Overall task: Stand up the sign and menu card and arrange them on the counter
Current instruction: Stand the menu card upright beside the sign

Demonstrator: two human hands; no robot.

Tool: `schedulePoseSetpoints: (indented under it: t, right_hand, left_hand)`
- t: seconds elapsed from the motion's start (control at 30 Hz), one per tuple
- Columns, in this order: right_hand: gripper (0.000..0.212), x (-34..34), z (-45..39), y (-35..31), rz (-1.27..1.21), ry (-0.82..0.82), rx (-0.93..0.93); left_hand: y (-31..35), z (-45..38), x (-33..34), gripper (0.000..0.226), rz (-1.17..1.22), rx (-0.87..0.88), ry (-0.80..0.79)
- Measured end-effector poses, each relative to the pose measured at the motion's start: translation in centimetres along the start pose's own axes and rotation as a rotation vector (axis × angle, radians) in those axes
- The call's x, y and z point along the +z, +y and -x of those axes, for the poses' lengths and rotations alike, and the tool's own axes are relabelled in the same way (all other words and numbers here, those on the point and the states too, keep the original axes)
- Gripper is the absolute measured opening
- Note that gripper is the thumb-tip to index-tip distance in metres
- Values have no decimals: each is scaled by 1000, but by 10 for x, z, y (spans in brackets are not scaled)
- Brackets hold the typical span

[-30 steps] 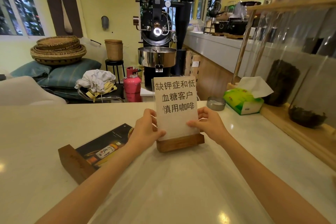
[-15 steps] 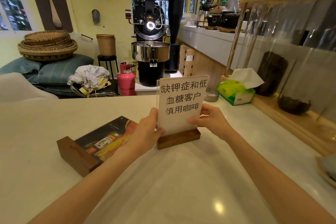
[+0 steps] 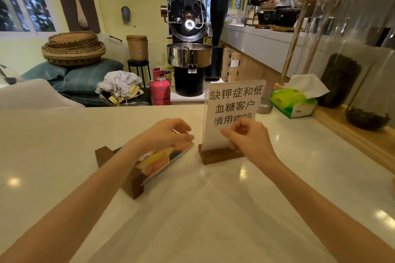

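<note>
The white sign (image 3: 234, 103) with black characters stands upright in its wooden base (image 3: 218, 155) on the pale counter (image 3: 213, 209), right of centre. My right hand (image 3: 249, 137) is in front of the sign's lower half, fingers curled against its face; I cannot tell whether it grips. The menu card (image 3: 159, 161), dark with an orange picture, lies flat to the sign's left, its wooden base (image 3: 119, 175) at the near-left end. My left hand (image 3: 164, 134) hovers just over the card's far end with fingers spread, holding nothing.
A green tissue pack (image 3: 294, 102) and a small metal tin (image 3: 265, 109) sit behind the sign to the right. A wooden shelf with a dark bowl (image 3: 366, 120) and glass jars runs along the right edge. A coffee roaster (image 3: 189, 49) stands beyond the counter.
My left hand let go of the sign's left edge and moved left over the flat menu card. My right hand slid from the sign's right edge to its front.
</note>
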State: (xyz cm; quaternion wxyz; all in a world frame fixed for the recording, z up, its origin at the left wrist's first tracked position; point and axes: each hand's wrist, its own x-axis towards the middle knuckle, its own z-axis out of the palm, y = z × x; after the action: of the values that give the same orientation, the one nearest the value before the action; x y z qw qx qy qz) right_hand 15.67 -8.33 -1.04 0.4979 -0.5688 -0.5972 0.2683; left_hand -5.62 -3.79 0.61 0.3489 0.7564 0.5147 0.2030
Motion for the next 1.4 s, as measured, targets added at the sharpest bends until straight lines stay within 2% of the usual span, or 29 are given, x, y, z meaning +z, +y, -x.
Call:
schedulePoseSetpoints:
  t: [0.17,0.27,0.33,0.43,0.53,0.67,0.9,1.0,1.1,1.23,1.4]
  right_hand:
    - [12,53,15,-19,-181,-365,235]
    - [30,78,18,-23,-263,-501,421]
    - [31,90,21,-23,-365,-509,566]
    - [26,103,25,-19,-471,-451,734]
    - [24,115,27,-17,-537,-426,782]
    - [21,129,26,-19,-541,-397,788]
    - [40,151,32,-23,-541,-336,754]
    - [40,152,29,-24,-515,-291,695]
    - [36,148,24,-21,-455,-252,496]
    - [43,136,15,-24,-283,-201,211]
    - [44,122,13,-25,-154,-152,-27]
  left_hand:
    - [-22,14,-39,8,64,-24,29]
    - [-43,15,-57,26,-165,-114,39]
    - [-58,16,-64,40,-352,-193,34]
    - [-75,17,-68,50,-416,-294,16]
    - [-86,18,-70,56,-437,-356,19]
    - [-93,19,-68,51,-344,-361,-14]
    - [-97,20,-64,53,-281,-331,60]
    - [-99,22,-64,52,-199,-332,119]
    - [-100,24,-65,51,-57,-258,214]
    - [-96,23,-64,57,63,-143,360]
    - [-88,19,-56,63,150,-10,403]
